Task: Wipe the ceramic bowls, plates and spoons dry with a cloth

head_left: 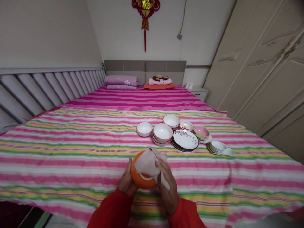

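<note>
Step in hand: surface wiping, as judged from the contact between cloth and bowl. The left hand (128, 180) grasps the orange bowl (143, 184) from its left side. The right hand (168, 183), slightly blurred, grips the cloth (146, 163) and bears it against the bowl's right side. The orange bowl is held tilted above the near part of the striped sheet (71, 155) on the bed, in front of the grouped dishware.

Next move, by judgement: keep the left-hand support firm, shift the cloth along the rim and turn the bowl to expose unwiped areas. A loose grip could let the bowl slip.

Containers: the cloth covers most of the orange bowl's mouth; whether anything else is inside cannot be determined. The single white bowl (144, 129) shows a bare interior. To its right, the front bowl stack (162, 132) consists of nested bowls, the uppermost without visible contents. The rear white bowl (171, 121) likewise shows nothing inside. The plate stack (185, 139) carries a floral-patterned plate on top. The pink bowl (201, 131) has a green item (199, 136) at its near edge. The small white bowls (218, 146) are nested at the far right
</note>
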{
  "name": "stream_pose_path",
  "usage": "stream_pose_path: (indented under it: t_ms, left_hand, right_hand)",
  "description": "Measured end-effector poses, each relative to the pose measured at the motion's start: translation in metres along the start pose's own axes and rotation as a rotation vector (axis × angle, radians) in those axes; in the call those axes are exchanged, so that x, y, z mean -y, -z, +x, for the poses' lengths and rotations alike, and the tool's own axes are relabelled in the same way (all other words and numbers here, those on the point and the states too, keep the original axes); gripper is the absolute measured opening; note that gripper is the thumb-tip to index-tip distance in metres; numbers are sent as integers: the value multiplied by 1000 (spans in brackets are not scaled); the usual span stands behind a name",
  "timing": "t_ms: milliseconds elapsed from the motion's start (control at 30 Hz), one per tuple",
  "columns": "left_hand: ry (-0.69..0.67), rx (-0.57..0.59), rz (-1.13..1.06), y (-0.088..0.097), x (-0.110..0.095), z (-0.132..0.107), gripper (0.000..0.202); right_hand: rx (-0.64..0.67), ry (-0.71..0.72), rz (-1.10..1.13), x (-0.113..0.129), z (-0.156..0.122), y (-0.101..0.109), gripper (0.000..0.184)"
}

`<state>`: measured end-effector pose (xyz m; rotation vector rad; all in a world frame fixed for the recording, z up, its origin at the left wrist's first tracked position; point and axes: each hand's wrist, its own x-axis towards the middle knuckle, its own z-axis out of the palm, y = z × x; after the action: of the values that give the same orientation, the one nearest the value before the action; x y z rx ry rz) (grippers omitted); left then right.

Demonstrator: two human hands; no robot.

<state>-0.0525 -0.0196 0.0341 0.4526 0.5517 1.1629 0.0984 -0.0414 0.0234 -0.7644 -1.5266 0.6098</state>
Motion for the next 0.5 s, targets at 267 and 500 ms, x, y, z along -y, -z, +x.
stream_pose_path:
  t_ms: [267, 500]
  left_hand:
    - [34, -81, 19, -17, -2, -14, 58]
    - [-9, -265, -58, -9, -9, -2, 57]
  right_hand:
    - [38, -755, 667, -5, 53, 7, 35]
    - [-308, -568, 340, -2, 35, 9, 37]
